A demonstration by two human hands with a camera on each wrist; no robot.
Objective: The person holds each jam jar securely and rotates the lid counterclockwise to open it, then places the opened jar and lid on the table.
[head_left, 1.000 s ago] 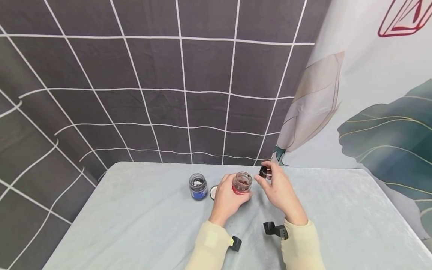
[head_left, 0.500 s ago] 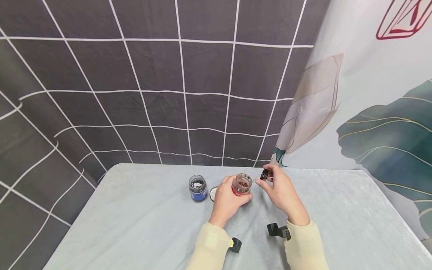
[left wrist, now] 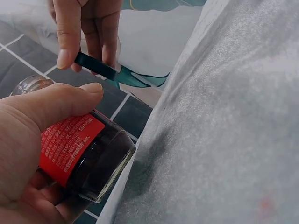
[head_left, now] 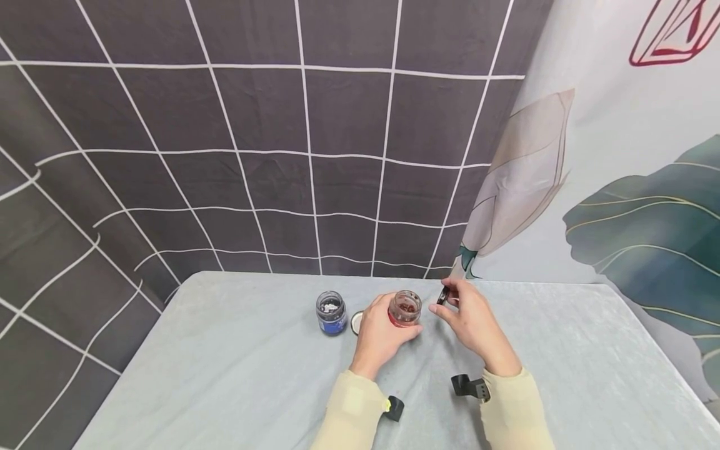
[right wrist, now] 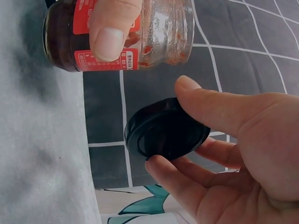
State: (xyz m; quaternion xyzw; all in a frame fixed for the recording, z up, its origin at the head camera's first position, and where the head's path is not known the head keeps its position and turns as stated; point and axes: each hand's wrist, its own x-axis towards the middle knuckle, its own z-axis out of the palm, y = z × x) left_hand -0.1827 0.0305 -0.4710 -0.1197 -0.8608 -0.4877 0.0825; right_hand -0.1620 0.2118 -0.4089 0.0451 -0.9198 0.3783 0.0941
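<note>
My left hand [head_left: 379, 334] grips a glass jar with a red label [head_left: 405, 310], thumb on one side and fingers round the other. The jar's mouth is uncovered, and dark reddish contents show inside. To its right, my right hand [head_left: 474, 324] pinches a black lid [right wrist: 163, 133] between thumb and fingers. That lid is tilted nearly on edge and stays apart from the jar. In the left wrist view, dark contents fill the lower part of the red-labelled jar [left wrist: 100, 161]. Whether its base touches the cloth I cannot tell.
Left of my hands stands an uncovered glass jar with a blue label [head_left: 332, 315], something white inside. Between the jars a second lid [head_left: 356, 322] lies pale side up, partly hidden by my left hand. A light grey cloth [head_left: 236, 362] covers the table; a dark grid-patterned curtain hangs behind.
My right hand has shifted slightly to the right with the black lid, which has turned more edge-on. My left hand and the red-labelled jar have barely moved.
</note>
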